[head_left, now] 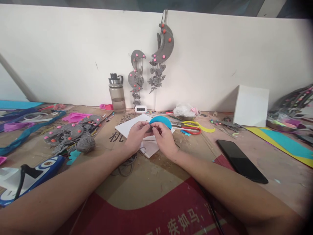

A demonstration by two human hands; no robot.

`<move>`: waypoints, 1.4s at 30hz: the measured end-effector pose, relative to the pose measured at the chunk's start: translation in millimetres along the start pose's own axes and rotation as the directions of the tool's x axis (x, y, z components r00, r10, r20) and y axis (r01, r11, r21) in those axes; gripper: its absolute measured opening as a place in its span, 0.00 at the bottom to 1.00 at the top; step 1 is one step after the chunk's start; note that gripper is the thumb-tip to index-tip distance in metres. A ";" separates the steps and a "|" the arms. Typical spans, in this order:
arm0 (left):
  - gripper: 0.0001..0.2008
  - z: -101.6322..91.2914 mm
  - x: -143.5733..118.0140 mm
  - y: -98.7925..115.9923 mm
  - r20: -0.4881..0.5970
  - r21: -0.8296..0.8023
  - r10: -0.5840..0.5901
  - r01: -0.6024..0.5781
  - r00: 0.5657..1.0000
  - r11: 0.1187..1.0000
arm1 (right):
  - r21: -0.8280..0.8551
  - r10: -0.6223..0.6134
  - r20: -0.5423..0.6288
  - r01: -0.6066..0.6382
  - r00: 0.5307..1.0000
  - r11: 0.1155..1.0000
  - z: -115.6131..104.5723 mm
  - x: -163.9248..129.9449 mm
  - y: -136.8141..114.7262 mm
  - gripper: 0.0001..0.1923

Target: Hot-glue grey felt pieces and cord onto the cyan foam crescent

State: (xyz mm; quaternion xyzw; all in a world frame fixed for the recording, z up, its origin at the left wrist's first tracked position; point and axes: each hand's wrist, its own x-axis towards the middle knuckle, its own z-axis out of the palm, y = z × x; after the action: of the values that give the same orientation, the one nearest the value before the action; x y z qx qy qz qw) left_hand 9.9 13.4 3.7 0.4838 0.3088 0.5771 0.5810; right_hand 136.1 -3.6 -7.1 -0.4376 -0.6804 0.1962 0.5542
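Both hands meet over the middle of the table, fingertips pinched together. My left hand (137, 135) and my right hand (165, 138) grip a small dark grey piece (149, 128) between them; fingers cover most of it. Loose grey yarn (126, 165) lies in loops below my left wrist, and a strand runs up towards the hands. Under the hands is white paper (149, 150). Just behind my right fingers shows a blue disc (161, 121). Scissors (193, 130) with red and yellow handles lie to its right.
A phone (241, 160) lies at right. A bottle (117, 94) and small digital clock (141, 109) stand at the back, below grey crescent hangings (167, 45). At left are a grey yarn ball (85, 143), grey crescents with pink dots (74, 132) and a blue-and-white pouch-like item (46, 171).
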 end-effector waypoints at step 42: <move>0.06 -66.6 61.0 44.1 -0.324 -0.164 0.211 -0.275 0.922 0.947 | 0.405 0.036 0.573 -0.321 0.819 0.856 -47.5 -1.2 -113.9 0.12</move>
State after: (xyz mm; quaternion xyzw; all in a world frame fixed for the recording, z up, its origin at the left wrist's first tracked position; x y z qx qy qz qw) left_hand -58.8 80.3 33.6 0.3614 0.2697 0.7410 0.4975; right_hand 137.1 -76.5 92.5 -0.2743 -0.6925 0.5290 0.4065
